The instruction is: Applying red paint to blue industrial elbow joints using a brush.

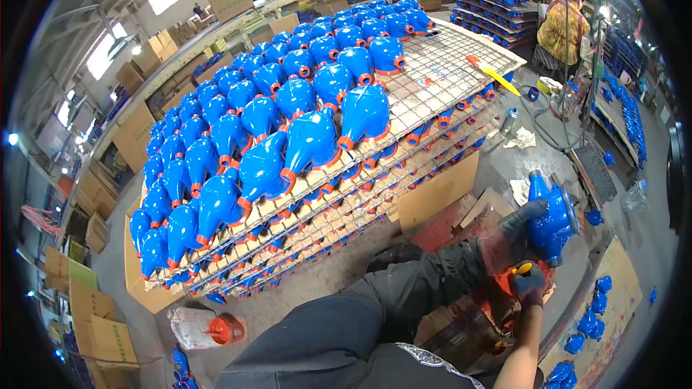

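My left hand [513, 229], in a dark glove, is closed on a glossy blue metal casting [552, 217] with rounded body and pipe-like ends. It holds the casting up at the right, above the floor. Just below, my gloved right hand [530, 285] is closed round a yellow-handled brush [522, 269]; its bristles are hidden. Red paint shows in a container [504, 282] beside that hand. Rows of similar blue castings [311, 138] with red-painted rims cover most of a wire-mesh rack [440, 65]. Another yellow-handled brush [499, 79], its tip red, lies on the mesh.
More layers of castings fill the stack below. A red bucket [226, 328] stands on the floor at lower left. Cardboard [438, 191] leans against the stack. Several blue parts [591, 324] lie on a board at lower right. A hose [540, 126] and a spray can [509, 121] are beyond.
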A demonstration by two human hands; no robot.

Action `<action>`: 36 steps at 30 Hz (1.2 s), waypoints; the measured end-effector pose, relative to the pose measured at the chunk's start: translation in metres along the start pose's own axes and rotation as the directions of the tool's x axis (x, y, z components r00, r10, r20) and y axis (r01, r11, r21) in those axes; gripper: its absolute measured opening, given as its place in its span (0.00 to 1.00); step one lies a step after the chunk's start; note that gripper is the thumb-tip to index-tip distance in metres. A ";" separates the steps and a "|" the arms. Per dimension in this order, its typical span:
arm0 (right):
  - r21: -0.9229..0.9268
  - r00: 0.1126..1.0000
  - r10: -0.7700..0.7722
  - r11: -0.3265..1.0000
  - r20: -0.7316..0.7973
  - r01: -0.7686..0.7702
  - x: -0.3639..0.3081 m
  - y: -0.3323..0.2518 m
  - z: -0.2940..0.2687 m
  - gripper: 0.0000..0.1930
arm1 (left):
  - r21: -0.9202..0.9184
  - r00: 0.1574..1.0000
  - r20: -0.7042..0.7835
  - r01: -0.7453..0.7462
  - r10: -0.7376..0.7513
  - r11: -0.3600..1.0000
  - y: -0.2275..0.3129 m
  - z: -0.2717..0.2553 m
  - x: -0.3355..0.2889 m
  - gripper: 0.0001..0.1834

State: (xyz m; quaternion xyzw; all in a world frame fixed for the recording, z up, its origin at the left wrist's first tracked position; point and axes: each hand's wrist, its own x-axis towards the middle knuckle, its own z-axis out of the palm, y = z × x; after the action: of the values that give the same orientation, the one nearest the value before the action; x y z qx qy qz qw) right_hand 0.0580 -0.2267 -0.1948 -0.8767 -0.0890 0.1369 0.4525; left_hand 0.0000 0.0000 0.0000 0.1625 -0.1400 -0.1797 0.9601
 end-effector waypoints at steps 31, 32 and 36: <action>0.187 0.682 -0.305 0.816 -0.664 0.547 -0.128 -0.179 -0.116 0.17 | 0.722 0.814 0.551 -0.356 0.183 -0.593 -0.057 -0.012 0.003 0.39; 0.268 0.714 -0.257 0.803 -0.651 0.533 -0.129 -0.179 -0.115 0.16 | 0.724 0.815 0.550 -0.358 0.182 -0.590 -0.058 -0.013 0.004 0.38; 0.162 0.684 -0.320 0.825 -0.656 0.542 -0.128 -0.177 -0.113 0.16 | 0.723 0.836 0.519 -0.316 0.180 -0.614 -0.056 -0.019 0.005 0.39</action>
State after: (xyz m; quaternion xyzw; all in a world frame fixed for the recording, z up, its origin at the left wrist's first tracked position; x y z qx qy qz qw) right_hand -0.0323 -0.2479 0.0331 -0.7330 -0.1222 -0.2480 0.6215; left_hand -0.0064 -0.0462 -0.0363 0.8425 -0.2987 0.3068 0.3268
